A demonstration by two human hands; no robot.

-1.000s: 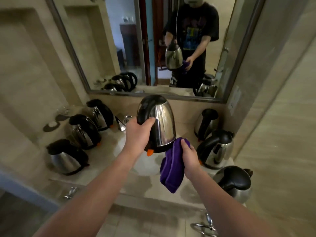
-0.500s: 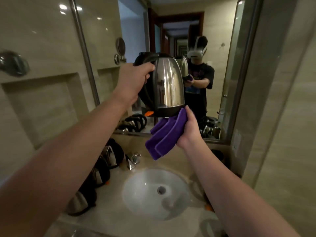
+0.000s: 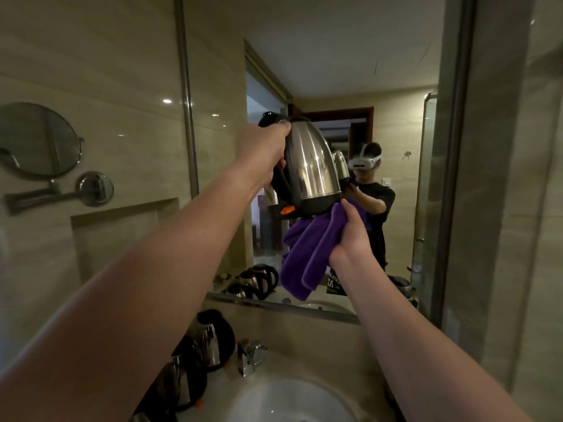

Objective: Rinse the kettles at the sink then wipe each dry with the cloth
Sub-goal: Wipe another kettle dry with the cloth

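**Kettle raised for base wipe**

The polished steel kettle with black handle [image 3: 307, 166], a second ago low over the white oval sink [image 3: 292, 400], is now held high before the mirror. Left hand [image 3: 262, 153] grips the handle; right hand [image 3: 350, 236] clutches the purple cloth [image 3: 307, 251] against the base. Judged: drying under way, underside next.

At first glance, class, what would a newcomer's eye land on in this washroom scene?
The steel kettle held high in front of the mirror, gripped at its black handle by the left hand. Just under its base, the right hand bunches a bright purple cloth. Lower left, more kettles stand beside the white sink.
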